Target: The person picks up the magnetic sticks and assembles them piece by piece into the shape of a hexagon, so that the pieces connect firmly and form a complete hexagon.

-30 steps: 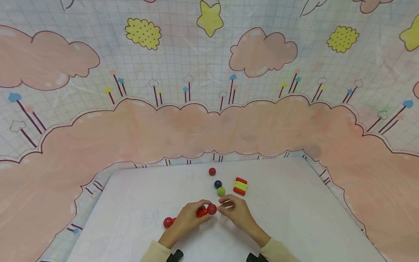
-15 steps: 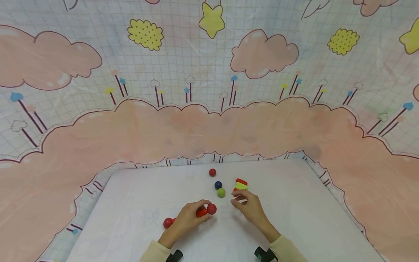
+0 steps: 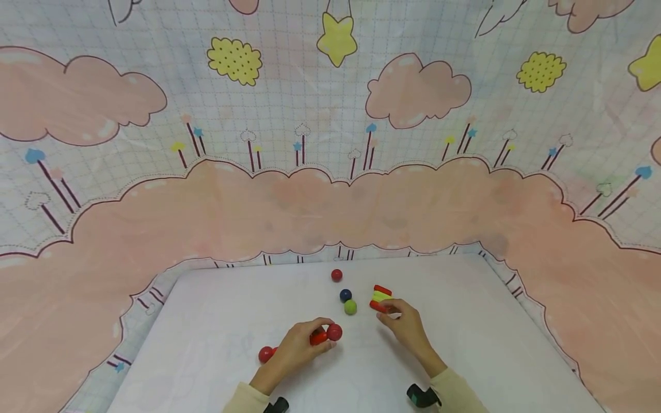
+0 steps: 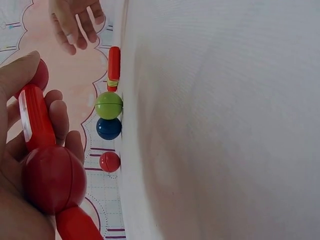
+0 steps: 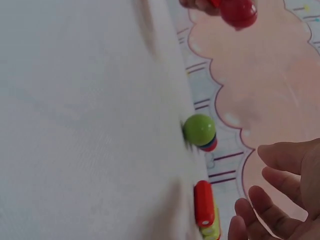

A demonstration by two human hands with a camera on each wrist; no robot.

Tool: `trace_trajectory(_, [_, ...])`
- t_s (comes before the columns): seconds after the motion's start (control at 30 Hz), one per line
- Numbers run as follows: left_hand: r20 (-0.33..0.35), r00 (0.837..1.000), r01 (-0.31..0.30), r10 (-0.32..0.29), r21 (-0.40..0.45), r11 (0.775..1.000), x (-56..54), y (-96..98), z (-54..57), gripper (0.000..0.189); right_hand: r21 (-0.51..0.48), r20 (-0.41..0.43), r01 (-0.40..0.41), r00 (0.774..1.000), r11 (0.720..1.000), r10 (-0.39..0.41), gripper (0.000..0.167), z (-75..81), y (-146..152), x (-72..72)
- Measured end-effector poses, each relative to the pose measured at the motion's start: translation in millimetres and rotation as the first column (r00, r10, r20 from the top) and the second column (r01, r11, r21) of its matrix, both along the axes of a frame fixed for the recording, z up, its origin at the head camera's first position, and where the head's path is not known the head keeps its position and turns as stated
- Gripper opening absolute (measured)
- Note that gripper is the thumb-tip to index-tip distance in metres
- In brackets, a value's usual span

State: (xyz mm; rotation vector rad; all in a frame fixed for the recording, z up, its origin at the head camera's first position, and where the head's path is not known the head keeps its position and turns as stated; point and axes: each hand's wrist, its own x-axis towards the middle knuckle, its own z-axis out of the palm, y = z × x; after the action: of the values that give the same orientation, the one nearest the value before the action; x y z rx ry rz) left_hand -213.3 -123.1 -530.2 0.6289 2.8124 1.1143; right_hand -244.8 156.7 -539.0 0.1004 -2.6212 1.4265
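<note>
One red rod [image 3: 318, 338] gripped in left hand [image 3: 295, 346] | right hand [image 3: 408, 328] loosely spread | rods [image 3: 381, 296] close at its 11 o'clock

White desk [image 3: 490, 332] stands before a pale gridded cloth [image 3: 289, 92] printed with a broad scalloped pink band [image 3: 310, 212], pink clouds [image 3: 419, 94] above it, 2 dotted yellow patches [image 3: 234, 61] and 2 yellow stars [image 3: 337, 40], 1 cut by the head view's right edge.
</note>
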Motion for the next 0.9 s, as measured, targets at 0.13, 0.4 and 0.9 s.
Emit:
trace_trajectory(0.13, [0.000,1.000,-0.001,0.001,-0.002,1.000,0.2,-0.3,1.1,0.043,0.011,-0.013,0.027,1.000,1.000,-0.027,0.024,-7.4,5,-5.1])
trace_trajectory(0.4, [0.004,1.000,-0.014,0.014,-0.008,1.000,0.6,-0.6,2.3,0.044,0.015,0.035,0.052,0.998,0.999,-0.053,0.021,-15.6,12,-13.6])
trace_trajectory(0.9, [-0.002,1.000,-0.012,0.012,-0.007,1.000,0.5,-1.4,1.1,0.043,0.071,0.092,0.064,0.993,0.995,-0.071,0.022,-23.7,12,-24.4])
